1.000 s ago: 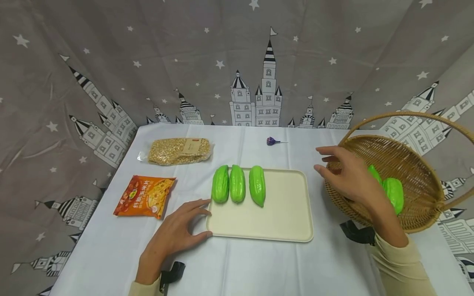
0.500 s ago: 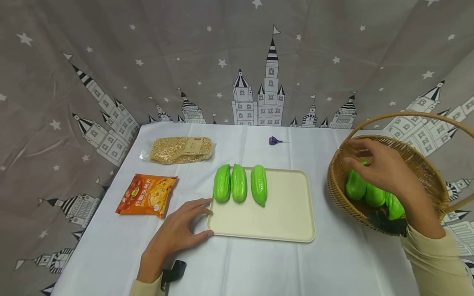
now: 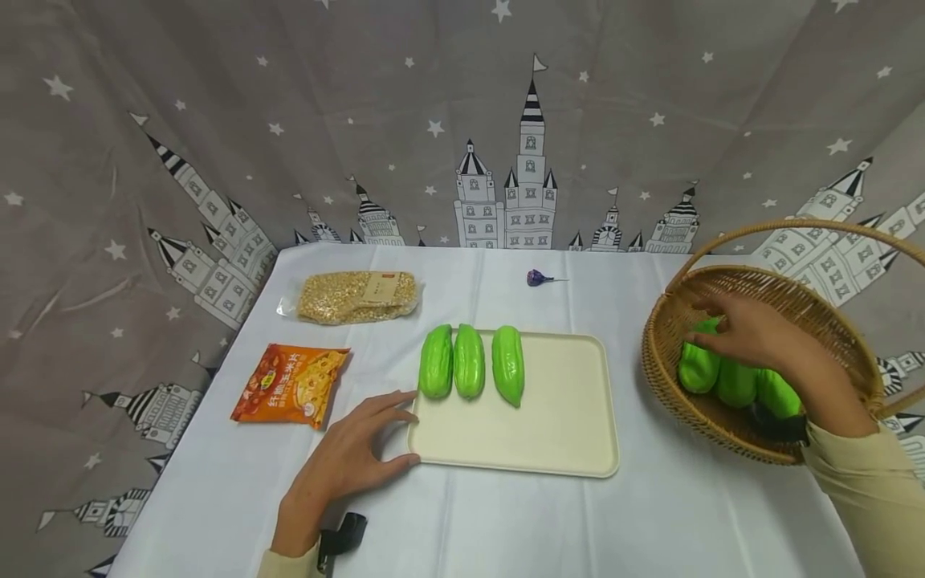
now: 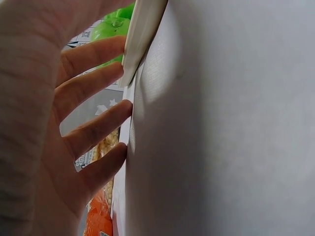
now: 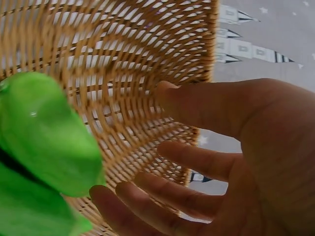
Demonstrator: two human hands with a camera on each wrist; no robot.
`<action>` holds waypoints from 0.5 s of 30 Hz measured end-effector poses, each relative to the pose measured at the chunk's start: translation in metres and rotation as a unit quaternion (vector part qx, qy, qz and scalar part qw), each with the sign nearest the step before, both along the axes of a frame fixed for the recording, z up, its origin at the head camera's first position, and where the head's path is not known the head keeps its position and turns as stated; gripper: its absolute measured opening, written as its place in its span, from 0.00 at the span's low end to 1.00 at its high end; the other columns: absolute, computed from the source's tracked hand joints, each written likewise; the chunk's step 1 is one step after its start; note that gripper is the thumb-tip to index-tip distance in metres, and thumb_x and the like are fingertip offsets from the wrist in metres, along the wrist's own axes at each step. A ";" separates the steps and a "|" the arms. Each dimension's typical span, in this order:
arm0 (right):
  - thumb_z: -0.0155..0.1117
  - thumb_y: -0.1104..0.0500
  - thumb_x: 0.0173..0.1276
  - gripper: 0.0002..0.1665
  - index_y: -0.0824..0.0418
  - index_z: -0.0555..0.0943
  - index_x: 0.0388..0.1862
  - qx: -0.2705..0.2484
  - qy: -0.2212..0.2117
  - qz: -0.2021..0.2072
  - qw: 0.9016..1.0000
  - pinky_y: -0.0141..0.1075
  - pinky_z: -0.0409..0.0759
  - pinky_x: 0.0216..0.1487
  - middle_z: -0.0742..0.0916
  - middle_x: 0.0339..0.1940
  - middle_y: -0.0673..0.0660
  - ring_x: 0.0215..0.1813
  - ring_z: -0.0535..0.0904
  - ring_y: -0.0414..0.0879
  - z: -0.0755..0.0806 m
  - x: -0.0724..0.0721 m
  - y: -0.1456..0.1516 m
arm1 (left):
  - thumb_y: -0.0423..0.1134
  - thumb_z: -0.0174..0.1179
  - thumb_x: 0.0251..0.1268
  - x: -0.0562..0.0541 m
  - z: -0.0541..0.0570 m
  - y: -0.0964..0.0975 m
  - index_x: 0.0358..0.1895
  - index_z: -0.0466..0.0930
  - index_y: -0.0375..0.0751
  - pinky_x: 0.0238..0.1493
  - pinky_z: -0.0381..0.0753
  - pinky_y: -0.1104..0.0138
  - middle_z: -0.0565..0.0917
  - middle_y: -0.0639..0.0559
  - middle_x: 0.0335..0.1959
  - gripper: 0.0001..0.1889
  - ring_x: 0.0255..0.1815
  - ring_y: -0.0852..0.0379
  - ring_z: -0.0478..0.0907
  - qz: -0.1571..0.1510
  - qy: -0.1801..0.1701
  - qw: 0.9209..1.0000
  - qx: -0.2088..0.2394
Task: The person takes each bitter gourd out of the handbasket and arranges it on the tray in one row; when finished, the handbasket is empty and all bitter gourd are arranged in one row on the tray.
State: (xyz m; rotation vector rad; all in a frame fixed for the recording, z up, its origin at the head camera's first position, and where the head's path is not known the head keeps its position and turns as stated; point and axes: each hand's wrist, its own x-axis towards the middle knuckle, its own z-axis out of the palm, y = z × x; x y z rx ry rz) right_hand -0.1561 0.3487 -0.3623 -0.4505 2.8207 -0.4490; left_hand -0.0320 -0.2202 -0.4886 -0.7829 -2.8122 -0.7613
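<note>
Three glossy green, ribbed, elongated vegetables lie side by side on the left half of a cream tray [image 3: 549, 433]; the rightmost green vegetable [image 3: 508, 365] stands a little apart. My left hand [image 3: 347, 453] has its fingers spread, with fingertips and thumb at the tray's left edge. Inside the wicker basket [image 3: 824, 337] reaches my right hand [image 3: 759, 333], above more of these vegetables. In the right wrist view its fingers are loosely bent, with nothing between them and thumb; one fingertip is close to a green vegetable [image 5: 49, 132]. Whether it touches cannot be told.
A clear bag of yellow grains [image 3: 354, 297] lies at the back left, with an orange snack packet [image 3: 289, 385] in front. A purple-wrapped lollipop [image 3: 536, 278] lies behind the tray. The basket's tall handle [image 3: 802, 225] arches over it. A grey castle-print curtain [image 3: 347, 104] hangs behind.
My right hand has moved rightward from over the basket's left rim, then down into the basket. The left hand keeps its place at the tray, and the vegetables on the tray have not moved.
</note>
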 end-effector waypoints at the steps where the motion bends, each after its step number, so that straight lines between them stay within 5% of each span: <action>1: 0.71 0.53 0.76 0.37 0.80 0.72 0.70 0.005 -0.002 0.001 1.000 0.70 0.82 0.56 0.82 0.60 0.84 0.57 0.82 0.80 -0.002 0.000 0.001 | 0.58 0.83 0.53 0.000 0.000 0.000 0.56 0.87 0.55 0.70 0.79 0.52 0.80 0.55 0.74 0.28 0.74 0.48 0.77 0.000 0.001 1.000 -0.001; 8: 0.74 0.49 0.73 0.40 0.80 0.74 0.67 0.026 -0.012 0.000 1.000 0.72 0.81 0.56 0.84 0.53 0.84 0.56 0.81 0.82 -0.016 0.002 0.007 | 0.56 0.83 0.53 0.000 0.000 0.000 0.55 0.87 0.55 0.70 0.78 0.54 0.80 0.54 0.74 0.27 0.73 0.49 0.78 -0.004 0.013 1.000 -0.001; 15: 0.76 0.47 0.70 0.44 0.80 0.73 0.67 0.039 -0.008 -0.011 0.999 0.75 0.78 0.60 0.80 0.58 0.87 0.61 0.76 0.86 -0.027 0.004 0.008 | 0.57 0.83 0.53 0.001 0.001 0.001 0.56 0.87 0.54 0.72 0.77 0.55 0.80 0.54 0.74 0.27 0.74 0.48 0.77 -0.003 0.010 1.000 -0.001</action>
